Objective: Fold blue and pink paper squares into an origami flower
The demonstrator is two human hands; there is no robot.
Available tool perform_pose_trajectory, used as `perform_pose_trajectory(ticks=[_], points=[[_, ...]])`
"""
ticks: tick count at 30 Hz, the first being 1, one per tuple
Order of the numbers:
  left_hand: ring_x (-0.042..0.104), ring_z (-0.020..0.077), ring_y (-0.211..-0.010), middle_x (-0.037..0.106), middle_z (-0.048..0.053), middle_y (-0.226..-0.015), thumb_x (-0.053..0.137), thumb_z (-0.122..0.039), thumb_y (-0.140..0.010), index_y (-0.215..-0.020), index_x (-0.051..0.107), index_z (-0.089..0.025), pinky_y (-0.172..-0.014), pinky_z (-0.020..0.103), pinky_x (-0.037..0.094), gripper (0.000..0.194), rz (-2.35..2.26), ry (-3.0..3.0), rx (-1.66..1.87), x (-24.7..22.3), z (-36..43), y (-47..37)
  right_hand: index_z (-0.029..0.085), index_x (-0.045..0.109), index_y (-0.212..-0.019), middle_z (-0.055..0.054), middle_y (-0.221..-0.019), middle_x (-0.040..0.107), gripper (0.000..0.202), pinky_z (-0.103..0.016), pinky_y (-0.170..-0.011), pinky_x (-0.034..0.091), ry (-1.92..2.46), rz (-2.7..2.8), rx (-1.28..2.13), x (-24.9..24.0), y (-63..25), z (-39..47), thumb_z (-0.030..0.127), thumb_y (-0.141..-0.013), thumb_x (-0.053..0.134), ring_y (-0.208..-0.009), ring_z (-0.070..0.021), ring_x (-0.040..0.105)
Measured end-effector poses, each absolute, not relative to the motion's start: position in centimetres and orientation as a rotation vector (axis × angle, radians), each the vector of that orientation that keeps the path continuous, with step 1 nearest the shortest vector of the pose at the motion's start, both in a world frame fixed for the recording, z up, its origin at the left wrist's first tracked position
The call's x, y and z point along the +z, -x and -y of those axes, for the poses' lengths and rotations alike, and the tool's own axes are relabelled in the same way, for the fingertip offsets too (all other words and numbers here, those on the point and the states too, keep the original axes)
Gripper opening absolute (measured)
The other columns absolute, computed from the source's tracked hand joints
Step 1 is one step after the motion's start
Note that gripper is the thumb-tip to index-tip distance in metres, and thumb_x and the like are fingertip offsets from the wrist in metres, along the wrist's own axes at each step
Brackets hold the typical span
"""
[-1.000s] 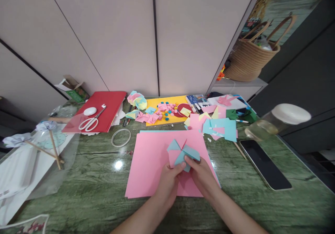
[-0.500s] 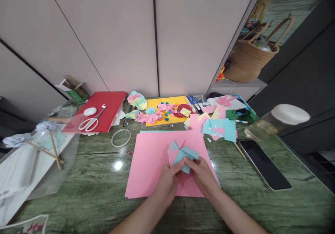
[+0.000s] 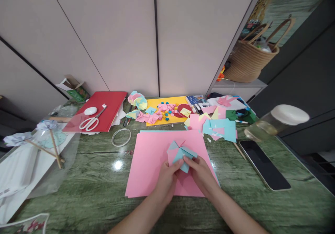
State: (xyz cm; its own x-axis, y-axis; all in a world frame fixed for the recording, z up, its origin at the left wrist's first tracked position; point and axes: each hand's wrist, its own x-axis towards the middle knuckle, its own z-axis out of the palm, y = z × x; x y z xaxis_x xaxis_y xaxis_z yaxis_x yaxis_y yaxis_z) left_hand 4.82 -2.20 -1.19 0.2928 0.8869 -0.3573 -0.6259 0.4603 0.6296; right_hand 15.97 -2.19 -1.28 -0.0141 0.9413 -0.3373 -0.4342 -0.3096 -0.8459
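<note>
Between my two hands is a small folded paper, light blue with a pink side, its flaps partly raised. My left hand pinches its lower left, thumb on top. On the lower right, my right hand grips it the same way, with the thumb pressed near the middle. The fingers beneath the paper are mostly hidden. Under both hands lies a stack of pink paper sheets, with a light blue edge showing behind it.
White scissors lie on a red folder at the left, near a roll of tape. Behind are folded paper pieces and a yellow sheet. Blue paper scraps, a phone and a lidded jar stand right.
The folded paper has shifted very slightly left in my hands. Both hands keep their pinch on it, and nothing else has visibly moved.
</note>
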Motion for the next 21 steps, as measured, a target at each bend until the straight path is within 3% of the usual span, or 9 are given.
perform_pose_trajectory(ticks=[5, 11, 16, 19, 21], points=[[0.057, 0.0206, -0.092, 0.065, 0.012, -0.1, 0.065, -0.02, -0.069, -0.096, 0.064, -0.01, -0.086, 0.032, 0.04, 0.029, -0.752, -0.399, 1.044, -1.2, 2.3, -4.8, 0.016, 0.065, -0.09, -0.005, -0.085, 0.067, 0.03, -0.033, -0.076, 0.041, 1.131, 0.725, 1.51, -1.5, -15.8, 2.2, 0.037, -0.069, 0.065, -0.08, -0.0198, 0.057], [0.058, 0.02, -0.088, 0.066, 0.011, -0.095, 0.068, -0.022, -0.065, -0.094, 0.064, -0.011, -0.083, 0.032, 0.041, 0.031, -0.775, -0.355, 1.079, -0.9, 1.9, -4.6, 0.018, 0.063, -0.083, -0.002, -0.078, 0.064, 0.026, -0.03, -0.075, 0.039, 1.24, 0.902, 1.427, -0.8, -16.4, 1.8, 0.042, -0.073, 0.058, -0.08, -0.019, 0.055], [0.059, 0.0178, -0.08, 0.066, 0.009, -0.087, 0.07, -0.022, -0.062, -0.089, 0.064, -0.012, -0.077, 0.03, 0.043, 0.029, -0.846, -0.333, 1.138, -0.8, 1.5, -4.3, 0.02, 0.051, -0.068, 0.003, -0.062, 0.046, 0.016, -0.024, -0.058, 0.036, 1.388, 1.147, 0.848, -0.2, -17.6, 2.0, 0.032, -0.074, 0.059, -0.06, -0.0122, 0.043], [0.06, 0.0178, -0.077, 0.066, 0.008, -0.084, 0.07, -0.023, -0.062, -0.088, 0.063, -0.011, -0.075, 0.029, 0.044, 0.029, -0.902, -0.388, 1.158, -0.7, 1.6, -4.4, 0.021, 0.057, -0.075, 0.0, -0.07, 0.049, 0.002, -0.027, -0.064, 0.036, 1.382, 1.464, 0.355, 0.0, -17.8, 2.6, 0.022, -0.075, 0.058, -0.067, -0.0131, 0.046], [0.06, 0.0192, -0.078, 0.067, 0.008, -0.086, 0.07, -0.024, -0.062, -0.092, 0.061, -0.012, -0.074, 0.03, 0.045, 0.034, -0.944, -0.462, 1.174, -0.5, 1.8, -4.5, 0.023, 0.063, -0.081, -0.001, -0.074, 0.053, 0.009, -0.029, -0.068, 0.034, 1.345, 1.686, 0.089, 0.2, -17.6, 3.0, 0.019, -0.075, 0.059, -0.071, -0.0134, 0.049]])
